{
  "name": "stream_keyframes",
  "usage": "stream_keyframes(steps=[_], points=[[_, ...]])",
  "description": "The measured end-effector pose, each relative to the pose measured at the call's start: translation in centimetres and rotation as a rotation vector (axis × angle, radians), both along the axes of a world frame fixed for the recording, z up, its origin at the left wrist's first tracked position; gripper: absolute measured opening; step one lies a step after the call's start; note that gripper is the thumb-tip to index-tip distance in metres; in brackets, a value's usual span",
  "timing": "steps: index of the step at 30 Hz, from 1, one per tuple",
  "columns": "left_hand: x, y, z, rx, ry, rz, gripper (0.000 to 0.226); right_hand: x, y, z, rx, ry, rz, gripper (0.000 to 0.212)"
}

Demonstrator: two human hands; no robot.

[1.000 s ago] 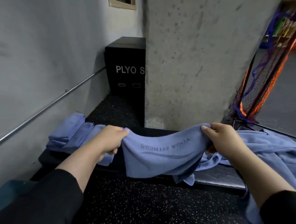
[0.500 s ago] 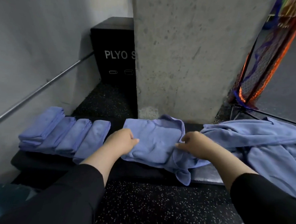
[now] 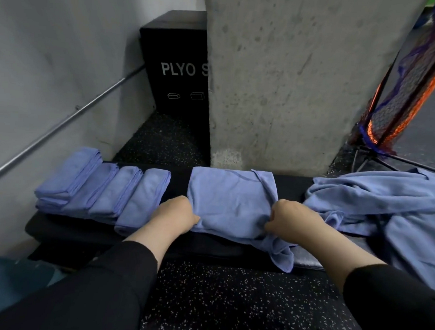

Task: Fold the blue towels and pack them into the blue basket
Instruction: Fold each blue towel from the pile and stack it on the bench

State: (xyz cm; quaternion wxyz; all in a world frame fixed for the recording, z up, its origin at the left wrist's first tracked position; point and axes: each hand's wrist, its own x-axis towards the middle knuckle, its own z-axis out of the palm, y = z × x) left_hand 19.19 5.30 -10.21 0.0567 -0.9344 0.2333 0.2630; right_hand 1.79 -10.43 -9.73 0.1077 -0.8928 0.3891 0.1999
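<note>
Now the towel (image 3: 230,203), held aloft a second ago, lies flat between the left hand (image 3: 177,214) and right hand (image 3: 290,219), fingers pinching its near edge, ready for another fold.

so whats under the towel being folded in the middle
The towel lies on a black padded bench, one corner hanging over its front edge. Both the left hand and right hand grip its near edge. Anything else beneath it is covered.

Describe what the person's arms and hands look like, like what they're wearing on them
Both arms wear long black sleeves of plain, unmarked fabric. The left sleeve ends partway up the forearm, and so does the right sleeve, leaving wrists bare. The left hand and right hand are bare: no gloves, rings, watch or bracelet visible.
</note>
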Motion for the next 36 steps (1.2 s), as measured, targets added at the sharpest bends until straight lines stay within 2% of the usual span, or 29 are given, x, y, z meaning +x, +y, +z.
stream_keyframes(steps=[2,4,5,7,9,10,11,12,14,15,16,17,18,19,20,21,23,25,26,27,29,30,31,33,36], points=[[0.2,-0.2,-0.6,-0.133,0.013,0.024,0.015,0.4,-0.1,-0.2,0.019,0.001,-0.018,0.022],[0.2,-0.1,-0.7,-0.470,0.035,0.040,0.017,0.5,-0.1,0.1,-0.016,-0.062,-0.004,0.021],[0.2,0.0,-0.8,-0.681,0.102,0.082,0.018,0.4,-0.3,0.2,-0.032,-0.183,-0.023,0.021],[0.1,0.0,-0.3,-1.070,0.399,0.282,0.017,0.6,-0.7,0.6,-0.023,-0.507,-0.173,0.022],[0.0,-0.6,0.1,-1.289,0.634,0.463,0.020,0.4,-1.3,1.1,0.140,-0.812,-0.337,0.022],[-0.1,-0.8,0.4,-1.350,0.702,0.534,0.023,0.5,-1.4,1.4,0.247,-0.893,-0.410,0.022],[0.0,-1.1,0.5,-1.376,0.760,0.587,0.029,0.5,-2.0,1.3,0.301,-0.910,-0.426,0.021],[0.0,-1.3,0.6,-1.374,0.833,0.613,0.034,0.6,-2.8,0.8,0.267,-0.823,-0.393,0.020],[-0.2,-1.1,0.7,-1.270,0.969,0.560,0.035,1.0,-3.8,0.8,0.221,-0.692,-0.477,0.008],[-0.4,-0.9,0.7,-1.190,1.014,0.496,0.029,1.3,-4.4,1.0,0.258,-0.688,-0.547,0.009],[-0.7,-0.6,0.7,-1.114,1.042,0.428,0.025,1.3,-4.7,0.5,0.337,-0.774,-0.627,0.015],[-0.8,-0.4,0.5,-1.058,1.033,0.375,0.026,0.8,-4.5,0.6,0.549,-0.924,-0.680,0.024],[-0.9,-0.3,0.4,-1.040,1.004,0.360,0.028,0.3,-4.5,0.3,0.726,-1.033,-0.610,0.036],[-0.8,-0.4,0.2,-1.051,0.961,0.376,0.028,0.0,-3.9,0.6,0.939,-1.131,-0.629,0.045],[-0.8,-0.4,0.2,-1.088,0.930,0.401,0.027,-0.4,-3.4,0.8,1.061,-1.148,-0.595,0.047],[-0.7,-0.6,0.3,-1.142,0.911,0.436,0.023,-0.9,-2.7,1.0,1.067,-1.086,-0.509,0.040],[-0.6,-1.2,0.8,-1.315,0.938,0.535,0.020,-0.9,-1.6,1.1,0.946,-0.923,-0.415,0.014],[-0.4,-1.6,1.3,-1.487,1.038,0.636,0.027,-0.5,-1.4,1.1,0.837,-0.935,-0.478,0.013],[-0.4,-1.5,1.3,-1.486,1.065,0.642,0.031,-0.4,-1.5,0.9,0.817,-0.984,-0.511,0.018],[-0.5,-1.3,1.2,-1.394,1.035,0.610,0.033,-0.2,-1.5,1.0,0.819,-1.050,-0.543,0.021],[-1.3,-0.6,0.7,-1.110,0.934,0.491,0.030,-0.1,-2.0,1.4,0.855,-1.154,-0.613,0.021],[-1.7,-0.4,0.5,-1.029,0.906,0.451,0.027,-0.1,-2.3,1.5,0.881,-1.193,-0.653,0.020],[-1.9,-0.5,0.4,-1.019,0.894,0.453,0.024,-0.1,-2.5,1.4,0.923,-1.220,-0.676,0.023],[-1.9,-0.8,0.7,-1.137,0.900,0.525,0.018,-0.2,-2.5,1.2,0.997,-1.192,-0.637,0.037],[-1.1,-1.3,1.2,-1.371,1.017,0.581,0.020,-0.5,-1.6,0.5,0.936,-0.947,-0.490,0.032]])
